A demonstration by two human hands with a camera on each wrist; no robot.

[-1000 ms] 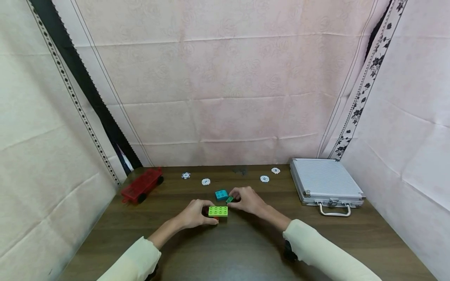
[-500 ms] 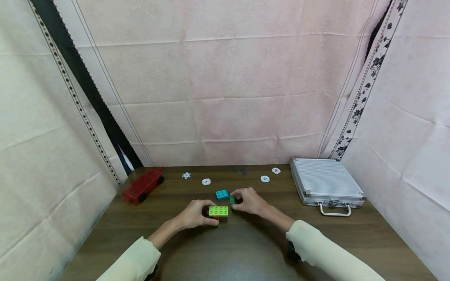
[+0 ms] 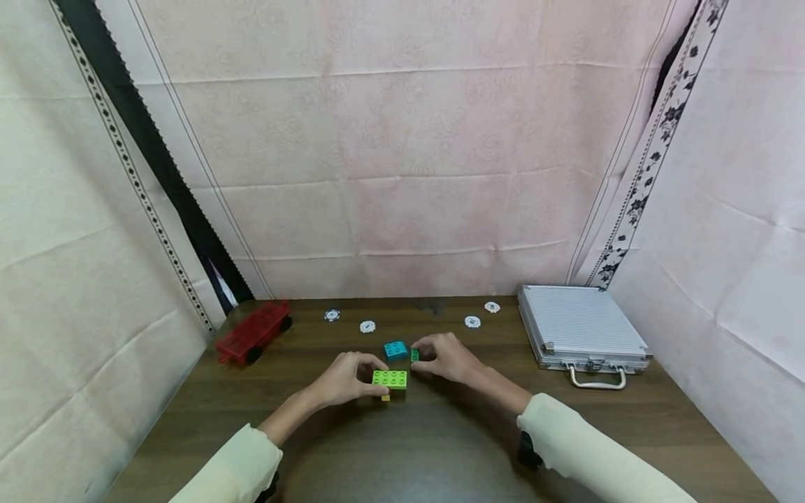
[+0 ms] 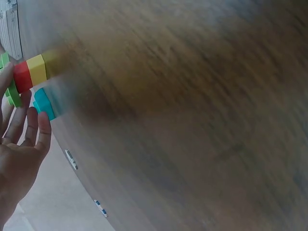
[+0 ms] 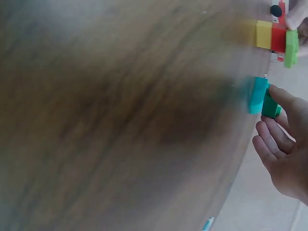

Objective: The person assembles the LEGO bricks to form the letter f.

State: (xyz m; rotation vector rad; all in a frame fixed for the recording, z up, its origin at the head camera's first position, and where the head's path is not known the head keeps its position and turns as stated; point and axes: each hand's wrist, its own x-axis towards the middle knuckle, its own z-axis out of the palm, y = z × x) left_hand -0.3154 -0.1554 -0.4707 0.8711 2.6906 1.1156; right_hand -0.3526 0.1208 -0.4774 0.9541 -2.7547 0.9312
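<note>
On the brown table [image 3: 440,447] stands a small stack of bricks [image 3: 390,381]: a lime green plate on top, red and yellow below, as the left wrist view shows the stack [image 4: 30,73]. My left hand [image 3: 360,374] holds its left end, thumb in front and fingers behind. My right hand [image 3: 432,355] pinches a small dark green brick [image 3: 414,355] right beside a teal brick [image 3: 395,349] that lies on the table. The right wrist view shows a fingertip on the dark green brick [image 5: 270,107], which touches the teal brick [image 5: 257,95].
A red toy cart [image 3: 253,332] sits at the back left. A closed silver case [image 3: 581,328] with a handle lies at the right. Several white poker chips [image 3: 367,326] are scattered along the back edge. Pale curtains close in the table on three sides.
The right hand has turned the dark green brick upright and brought it closer to the teal brick. The left hand has shifted on the stack, and yellow now shows beneath the lime plate.
</note>
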